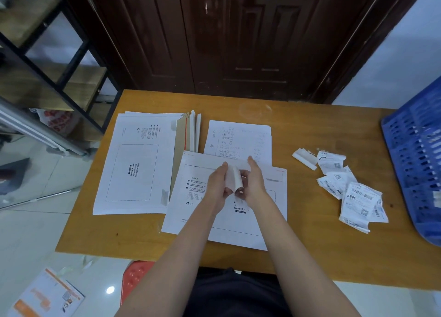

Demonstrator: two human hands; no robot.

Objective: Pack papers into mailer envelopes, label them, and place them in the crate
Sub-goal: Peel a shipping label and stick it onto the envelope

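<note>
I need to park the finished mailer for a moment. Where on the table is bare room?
Bare table along the near edge, right of the mailer; another strip between the handwritten sheets and the labels. Crowded: the envelope stack at left, the blue crate at right.

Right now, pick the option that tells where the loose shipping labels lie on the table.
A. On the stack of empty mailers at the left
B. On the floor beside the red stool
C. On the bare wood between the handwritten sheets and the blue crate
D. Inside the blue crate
C: the loose shipping labels lie scattered on the bare table, right of the handwritten sheets and left of the blue crate.
</note>
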